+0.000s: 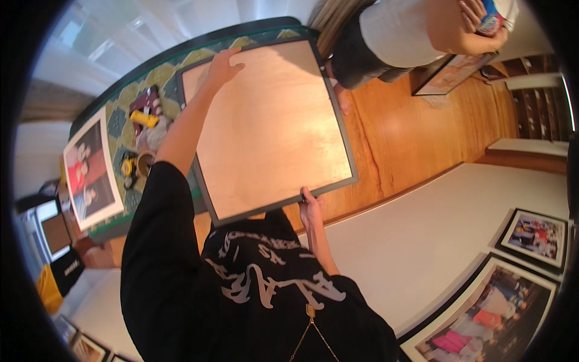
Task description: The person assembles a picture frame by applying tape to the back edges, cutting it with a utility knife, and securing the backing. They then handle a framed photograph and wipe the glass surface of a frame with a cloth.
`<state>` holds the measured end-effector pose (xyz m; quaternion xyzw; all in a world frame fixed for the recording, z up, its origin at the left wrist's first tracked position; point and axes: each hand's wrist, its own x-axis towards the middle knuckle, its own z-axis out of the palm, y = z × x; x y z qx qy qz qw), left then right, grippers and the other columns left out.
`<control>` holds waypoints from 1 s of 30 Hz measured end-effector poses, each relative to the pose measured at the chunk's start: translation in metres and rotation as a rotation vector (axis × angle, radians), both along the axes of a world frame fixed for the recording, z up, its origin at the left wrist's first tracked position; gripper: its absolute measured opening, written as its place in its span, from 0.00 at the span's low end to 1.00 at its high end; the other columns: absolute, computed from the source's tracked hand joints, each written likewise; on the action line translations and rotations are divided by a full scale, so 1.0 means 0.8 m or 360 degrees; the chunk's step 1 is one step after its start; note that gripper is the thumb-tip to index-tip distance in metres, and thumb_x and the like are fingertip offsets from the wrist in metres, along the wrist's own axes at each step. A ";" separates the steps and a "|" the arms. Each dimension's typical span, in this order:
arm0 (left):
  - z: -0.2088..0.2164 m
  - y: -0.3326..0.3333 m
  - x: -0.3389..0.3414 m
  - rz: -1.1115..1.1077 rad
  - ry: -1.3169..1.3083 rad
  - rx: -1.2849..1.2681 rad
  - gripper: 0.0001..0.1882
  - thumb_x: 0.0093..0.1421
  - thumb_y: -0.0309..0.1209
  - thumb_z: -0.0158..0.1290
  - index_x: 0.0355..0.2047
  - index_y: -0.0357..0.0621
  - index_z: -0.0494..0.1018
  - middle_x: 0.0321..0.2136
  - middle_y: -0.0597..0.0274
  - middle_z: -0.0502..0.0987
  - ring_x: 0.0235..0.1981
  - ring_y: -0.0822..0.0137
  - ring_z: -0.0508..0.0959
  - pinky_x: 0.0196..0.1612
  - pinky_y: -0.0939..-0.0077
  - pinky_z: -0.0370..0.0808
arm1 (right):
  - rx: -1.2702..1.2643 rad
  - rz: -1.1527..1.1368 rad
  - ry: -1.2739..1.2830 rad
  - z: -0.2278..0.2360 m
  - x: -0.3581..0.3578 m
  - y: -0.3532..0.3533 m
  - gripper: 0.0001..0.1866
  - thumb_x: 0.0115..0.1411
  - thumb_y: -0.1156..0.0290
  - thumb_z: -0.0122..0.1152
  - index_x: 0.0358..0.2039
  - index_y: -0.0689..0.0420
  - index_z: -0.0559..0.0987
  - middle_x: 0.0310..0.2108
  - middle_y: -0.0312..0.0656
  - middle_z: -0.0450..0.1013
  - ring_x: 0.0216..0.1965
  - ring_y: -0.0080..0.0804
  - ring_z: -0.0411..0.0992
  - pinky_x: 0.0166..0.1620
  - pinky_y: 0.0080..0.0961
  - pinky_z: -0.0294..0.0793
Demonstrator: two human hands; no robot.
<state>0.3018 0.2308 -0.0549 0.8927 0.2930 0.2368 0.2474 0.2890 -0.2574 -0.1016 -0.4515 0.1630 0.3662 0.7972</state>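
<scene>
A large picture frame with a thin dark rim and a plain tan board (271, 127) lies in front of me, partly over the cloth-covered table. My left hand (224, 69) reaches across the board to the far edge, where its fingers hook over the rim and the thumb lies on the board. At the near edge my right hand (312, 209) grips the rim with the thumb on top; its other fingers are mostly hidden underneath.
On the patterned green table (160, 75), left of the frame, are a yellow tool (143, 119), a tape roll (145, 163) and a photo print (93, 169). Another person (392, 36) stands far right, holding a blue-and-red package (491, 21). Framed pictures (534, 240) hang at right.
</scene>
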 end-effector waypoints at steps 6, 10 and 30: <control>0.011 -0.224 -0.249 0.0829 0.0182 -0.0420 0.26 0.48 0.39 0.65 0.46 0.42 0.77 0.43 0.50 0.78 0.44 0.56 0.78 0.45 0.61 0.74 | -0.0506 0.0708 -0.0006 0.000 0.035 -0.011 0.12 0.60 0.66 0.65 0.37 0.60 0.75 0.31 0.43 0.76 0.31 0.33 0.77 0.36 0.28 0.77; -0.008 -0.253 -0.310 0.1136 0.0310 -0.0542 0.27 0.49 0.43 0.64 0.46 0.39 0.76 0.39 0.46 0.79 0.41 0.51 0.80 0.44 0.60 0.75 | -0.1144 0.1690 -0.0604 0.043 0.111 -0.041 0.23 0.59 0.53 0.64 0.25 0.64 0.77 0.18 0.45 0.75 0.16 0.32 0.73 0.22 0.24 0.74; -0.026 -0.181 -0.242 0.1255 0.0495 -0.0388 0.22 0.53 0.43 0.60 0.42 0.40 0.77 0.36 0.45 0.80 0.39 0.45 0.79 0.44 0.56 0.75 | -0.1256 0.1288 -0.2381 0.047 0.362 0.217 0.18 0.52 0.64 0.67 0.37 0.66 0.81 0.23 0.49 0.78 0.28 0.40 0.78 0.35 0.32 0.75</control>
